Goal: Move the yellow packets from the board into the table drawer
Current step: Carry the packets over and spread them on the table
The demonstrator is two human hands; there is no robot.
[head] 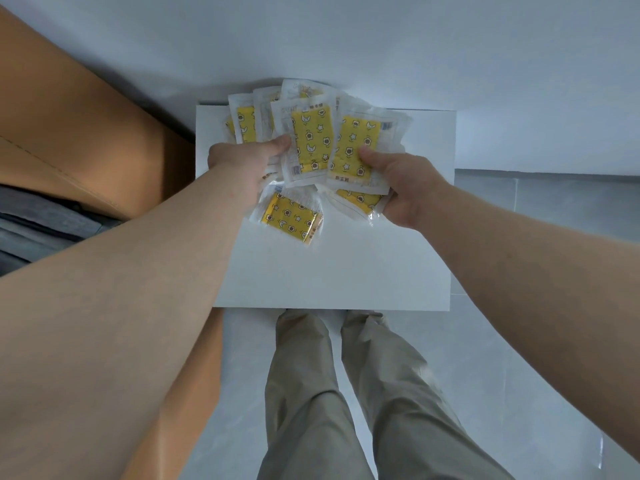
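A bunch of yellow packets (311,140), clear plastic wrappers with yellow star-and-moon prints, is fanned out above the white board (329,268). My left hand (242,164) grips the left part of the bunch, thumb on top. The right part, including a packet (356,147), is gripped by my right hand (405,188), thumb pressed on its face. One packet (291,216) hangs or lies just below the bunch near the board's middle; I cannot tell whether a hand holds it. No drawer is visible.
An orange-brown piece of furniture (69,133) stands to the left of the board, with grey cloth (41,220) on it. A white wall (346,36) rises behind. Below the board are my legs in khaki trousers (329,393) on a pale tiled floor (519,271).
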